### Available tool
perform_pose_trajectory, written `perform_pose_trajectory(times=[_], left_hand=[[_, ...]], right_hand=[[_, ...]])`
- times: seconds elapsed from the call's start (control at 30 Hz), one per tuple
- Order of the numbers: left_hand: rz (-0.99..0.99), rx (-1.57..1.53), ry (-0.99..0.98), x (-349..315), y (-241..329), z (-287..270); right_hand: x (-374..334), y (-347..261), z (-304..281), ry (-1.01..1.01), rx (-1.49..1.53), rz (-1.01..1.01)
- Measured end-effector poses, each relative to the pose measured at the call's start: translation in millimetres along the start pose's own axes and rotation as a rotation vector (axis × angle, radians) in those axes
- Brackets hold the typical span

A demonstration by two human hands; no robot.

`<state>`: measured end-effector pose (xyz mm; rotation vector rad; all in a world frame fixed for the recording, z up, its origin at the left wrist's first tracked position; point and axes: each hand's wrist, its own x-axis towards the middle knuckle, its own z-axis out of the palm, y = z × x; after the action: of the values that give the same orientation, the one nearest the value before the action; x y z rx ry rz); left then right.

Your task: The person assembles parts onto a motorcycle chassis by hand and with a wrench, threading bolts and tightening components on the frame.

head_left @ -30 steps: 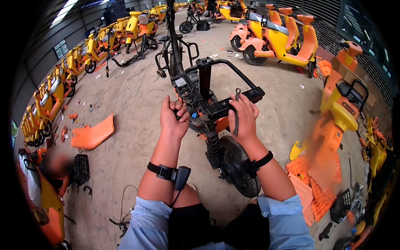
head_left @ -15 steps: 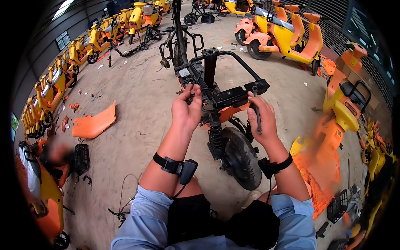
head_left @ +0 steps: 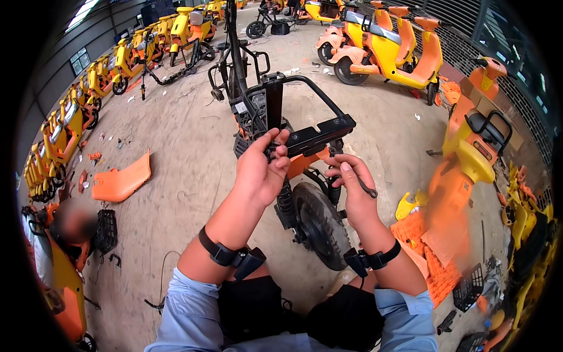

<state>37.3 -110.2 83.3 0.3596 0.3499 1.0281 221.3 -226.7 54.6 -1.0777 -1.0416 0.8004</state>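
Observation:
A stripped scooter frame [head_left: 274,105] stands before me, with a black rear rack [head_left: 319,136] and a rear wheel [head_left: 319,226]. Beside the rack's left end is my left hand [head_left: 262,170], palm turned up and fingers curled together against the frame; whatever they pinch is hidden. My right hand [head_left: 356,185] is closed around a metal wrench [head_left: 368,189], whose lower end sticks out past the fingers. The wrench's other end is close to the bracket under the right side of the rack, above the wheel; I cannot tell whether it touches.
An orange body panel [head_left: 123,178] lies on the floor at left. Yellow and orange scooters [head_left: 381,44] line both sides. At right, a partly dismantled scooter [head_left: 463,158] stands near an orange panel heap [head_left: 434,270]. A blurred person [head_left: 76,226] is low at left.
The wrench has gone from nearly upright to slanted as my right hand moved down and left below the rack. My left hand's fingers have curled in more. The view has shifted slightly.

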Motion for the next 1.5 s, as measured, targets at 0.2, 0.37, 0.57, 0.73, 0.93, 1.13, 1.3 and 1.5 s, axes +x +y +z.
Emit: perform_pose_trajectory(times=[0.2, 0.37, 0.57, 0.73, 0.93, 1.13, 1.3, 1.5], left_hand=[[0.12, 0.061, 0.053, -7, 9, 19], [0.087, 0.209, -0.033, 10, 13, 4], [0.076, 0.151, -0.033, 15, 19, -16], [0.103, 0.283, -0.065, 21, 24, -35], [0.099, 0.293, 0.052, 14, 29, -27], [0.091, 0.305, 0.033, 9, 36, -33], [-0.001, 0.318, -0.164, 2, 40, -34], [-0.102, 0.366, -0.24, -9, 27, -25]], right_hand=[[1, 12, -15, 0.042, 0.083, 0.076], [4, 16, -16, -0.018, 0.013, 0.062], [11, 13, 0, -0.055, 0.002, 0.019], [18, 19, 7, -0.085, 0.058, -0.034], [18, 26, 14, -0.057, 0.171, 0.018], [12, 25, 18, -0.098, 0.149, 0.026], [2, 22, 20, -0.11, 0.136, 0.041], [-9, 16, 11, -0.164, 0.253, -0.002]])
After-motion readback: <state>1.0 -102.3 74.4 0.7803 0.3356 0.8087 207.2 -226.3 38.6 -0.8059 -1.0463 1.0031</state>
